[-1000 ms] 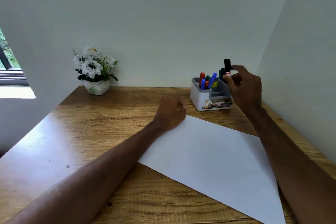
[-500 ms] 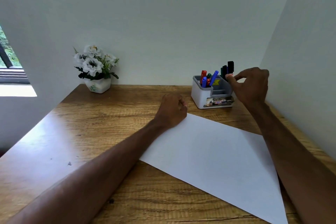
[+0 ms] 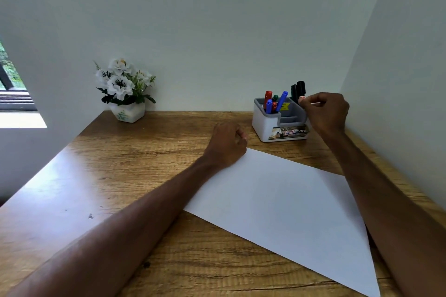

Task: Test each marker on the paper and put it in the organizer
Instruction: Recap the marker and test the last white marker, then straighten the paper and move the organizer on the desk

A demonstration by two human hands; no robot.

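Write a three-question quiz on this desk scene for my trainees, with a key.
1. True or false: the left hand rests, fingers curled, on the far corner of the paper.
2. What colour is the marker that the right hand pinches at the organizer? A red, B blue, C black.
3. Fill in: the flower pot stands at the far ___ corner of the table.

Key: 1 true; 2 C; 3 left.
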